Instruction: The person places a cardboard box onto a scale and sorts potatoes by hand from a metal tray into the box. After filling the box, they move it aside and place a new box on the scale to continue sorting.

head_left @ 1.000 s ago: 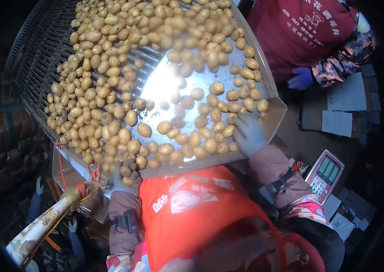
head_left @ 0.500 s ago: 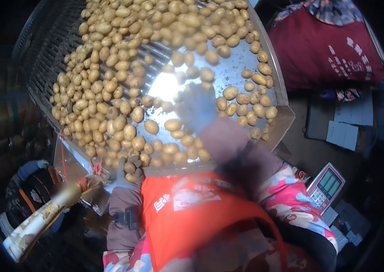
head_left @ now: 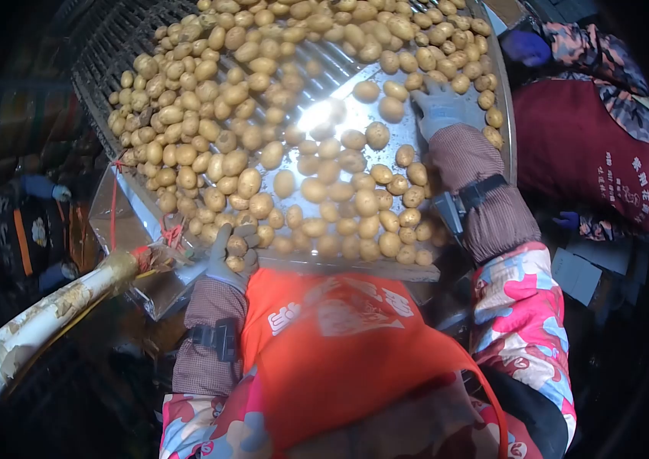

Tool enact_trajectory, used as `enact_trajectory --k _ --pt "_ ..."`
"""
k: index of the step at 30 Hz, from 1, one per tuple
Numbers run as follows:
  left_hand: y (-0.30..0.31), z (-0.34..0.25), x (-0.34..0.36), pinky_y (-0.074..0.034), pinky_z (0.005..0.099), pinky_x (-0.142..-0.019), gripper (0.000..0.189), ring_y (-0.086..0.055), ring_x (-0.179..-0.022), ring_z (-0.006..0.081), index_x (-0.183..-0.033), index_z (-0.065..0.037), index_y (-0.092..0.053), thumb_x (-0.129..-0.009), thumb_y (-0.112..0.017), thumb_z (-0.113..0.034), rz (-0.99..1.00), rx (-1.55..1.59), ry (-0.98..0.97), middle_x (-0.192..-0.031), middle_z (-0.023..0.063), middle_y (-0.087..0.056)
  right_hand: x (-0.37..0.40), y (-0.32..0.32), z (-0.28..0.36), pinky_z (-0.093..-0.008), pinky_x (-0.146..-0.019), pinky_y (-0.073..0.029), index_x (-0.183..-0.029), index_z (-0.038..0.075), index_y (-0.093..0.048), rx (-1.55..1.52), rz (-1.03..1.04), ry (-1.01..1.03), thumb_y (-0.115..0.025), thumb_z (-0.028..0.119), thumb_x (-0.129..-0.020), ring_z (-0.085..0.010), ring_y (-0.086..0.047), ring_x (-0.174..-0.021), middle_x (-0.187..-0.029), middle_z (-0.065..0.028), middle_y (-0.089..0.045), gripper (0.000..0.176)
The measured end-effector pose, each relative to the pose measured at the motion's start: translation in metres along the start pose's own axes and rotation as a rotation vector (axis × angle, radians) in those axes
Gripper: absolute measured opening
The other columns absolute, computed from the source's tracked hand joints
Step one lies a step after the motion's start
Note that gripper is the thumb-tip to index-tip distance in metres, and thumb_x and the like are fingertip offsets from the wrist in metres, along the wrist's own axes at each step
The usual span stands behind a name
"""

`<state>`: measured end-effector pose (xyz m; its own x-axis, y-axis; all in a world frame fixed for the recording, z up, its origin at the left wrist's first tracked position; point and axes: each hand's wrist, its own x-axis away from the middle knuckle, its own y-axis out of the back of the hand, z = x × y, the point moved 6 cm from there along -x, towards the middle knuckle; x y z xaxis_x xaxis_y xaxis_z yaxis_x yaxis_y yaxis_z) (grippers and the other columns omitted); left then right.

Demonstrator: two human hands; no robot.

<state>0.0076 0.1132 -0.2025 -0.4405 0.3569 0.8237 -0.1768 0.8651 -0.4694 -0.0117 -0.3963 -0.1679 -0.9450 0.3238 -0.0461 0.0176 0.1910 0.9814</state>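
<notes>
Many potatoes [head_left: 187,115] lie heaped on a slatted metal sorting tray [head_left: 386,76], with a looser group near its front edge. My left hand [head_left: 226,260], in a grey glove, is at the front left edge, its fingers curled round a couple of small potatoes [head_left: 236,246]. My right hand [head_left: 447,109], also gloved, reaches over the right part of the tray. Its fingers are stretched out flat among potatoes near the right rim, and nothing shows in its grip.
At the right stands a co-worker in a maroon apron [head_left: 585,145], one purple-gloved hand [head_left: 527,48] by the tray. Another person [head_left: 30,229] is at the lower left. A worn white pipe [head_left: 57,317] juts out beside the tray's left corner. White papers [head_left: 577,275] lie low at the right.
My right hand has moved from the tray's middle to the far right. Potatoes on the right have shifted toward the front middle. My left hand stays at the edge with its potatoes.
</notes>
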Motion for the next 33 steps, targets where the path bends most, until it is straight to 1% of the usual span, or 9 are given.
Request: enact_trajectory --k 6,9,15,19,22,26,30,31,33 --pt "-0.006 -0.001 0.008 -0.046 0.0273 -0.054 0.05 -0.057 -0.064 0.0185 -0.119 0.001 -0.064 -0.102 -0.054 -0.045 0.051 -0.064 0.041 -0.092 0.0127 -0.068 -0.011 0.001 -0.017 -0.0427 -0.098 -0.052 -0.123 0.021 -0.068 -0.425 0.07 -0.343 -0.064 0.023 -0.093 -0.0311 -0.063 -0.116 -0.132 -0.0127 -0.061 0.03" --pt "-0.039 -0.004 0.031 -0.046 0.0266 -0.055 0.05 -0.059 -0.068 0.0197 -0.119 0.0 -0.063 -0.101 -0.054 -0.046 -0.265 -0.104 -0.095 -0.095 0.0125 -0.069 -0.003 0.019 -0.008 -0.0409 -0.106 -0.048 -0.133 0.023 -0.064 -0.534 0.142 -0.348 -0.064 0.023 -0.092 -0.032 -0.06 -0.124 -0.132 -0.0157 -0.062 0.041" --pt "-0.017 -0.001 0.014 -0.043 0.0306 -0.052 0.038 -0.05 -0.06 0.0197 -0.121 -0.004 -0.059 -0.103 -0.052 -0.036 -0.012 -0.034 0.033 -0.09 0.013 -0.067 -0.001 0.022 0.051 -0.0432 -0.114 -0.042 -0.15 0.029 -0.048 -0.442 0.409 -0.228 -0.064 0.023 -0.09 -0.0334 -0.052 -0.134 -0.143 -0.0191 -0.054 0.062" --pt "-0.031 -0.003 0.025 -0.052 0.0323 -0.064 0.041 -0.064 -0.091 0.0232 -0.139 -0.003 -0.051 -0.102 -0.057 -0.019 -0.032 -0.013 -0.088 -0.116 0.0169 -0.066 -0.004 0.03 0.076 -0.0442 -0.109 -0.045 -0.151 0.029 -0.044 -0.375 0.42 0.0 -0.063 0.033 -0.089 -0.0373 -0.057 -0.13 -0.14 -0.0216 -0.058 0.065" --pt "-0.01 -0.006 0.021 -0.056 0.0308 -0.076 0.072 -0.062 -0.111 0.024 -0.155 -0.007 -0.032 -0.091 -0.058 0.013 0.122 -0.644 -0.297 -0.136 0.0167 -0.056 -0.006 0.062 0.104 -0.0442 -0.107 -0.047 -0.148 0.027 -0.048 -0.231 0.453 0.056 -0.064 0.039 -0.089 -0.0372 -0.059 -0.128 -0.139 -0.0223 -0.059 0.063" --pt "-0.012 -0.003 0.019 -0.055 0.0284 -0.069 0.053 -0.064 -0.099 0.0216 -0.145 -0.007 -0.046 -0.096 -0.065 -0.013 0.034 -0.326 -0.203 -0.119 0.0146 -0.063 -0.006 0.047 0.089 -0.0402 -0.099 -0.051 -0.133 0.017 -0.062 -0.445 0.279 0.187 -0.07 0.036 -0.086 -0.0294 -0.063 -0.12 -0.13 -0.0147 -0.064 0.052" --pt "0.024 0.007 0.006 -0.047 0.0258 -0.051 0.042 -0.061 -0.072 0.0144 -0.12 -0.005 -0.062 -0.098 -0.064 -0.04 -0.031 0.047 -0.095 -0.089 0.0057 -0.064 -0.013 0.011 0.062 -0.0336 -0.087 -0.053 -0.121 0.007 -0.067 -1.238 0.187 -0.193 -0.07 0.038 -0.091 -0.0203 -0.065 -0.102 -0.109 -0.0071 -0.068 0.044" --pt "0.029 0.004 0.017 -0.044 0.0253 -0.049 0.04 -0.058 -0.068 0.0127 -0.116 -0.005 -0.063 -0.098 -0.064 -0.041 0.022 0.073 -0.092 -0.086 0.0038 -0.062 -0.008 0.003 0.069 -0.0317 -0.083 -0.053 -0.118 0.004 -0.068 -1.471 0.198 -0.349 -0.07 0.039 -0.093 -0.018 -0.066 -0.097 -0.104 -0.0054 -0.068 0.043" --pt "0.041 0.0 0.049 -0.039 0.0244 -0.043 0.037 -0.053 -0.059 0.0093 -0.108 -0.005 -0.065 -0.098 -0.062 -0.041 0.121 0.115 -0.087 -0.079 0.0001 -0.059 0.017 0.064 0.135 -0.0291 -0.079 -0.053 -0.114 0.003 -0.067 -1.805 0.538 -0.066 -0.063 0.043 -0.098 -0.0168 -0.066 -0.092 -0.102 -0.006 -0.068 0.043"
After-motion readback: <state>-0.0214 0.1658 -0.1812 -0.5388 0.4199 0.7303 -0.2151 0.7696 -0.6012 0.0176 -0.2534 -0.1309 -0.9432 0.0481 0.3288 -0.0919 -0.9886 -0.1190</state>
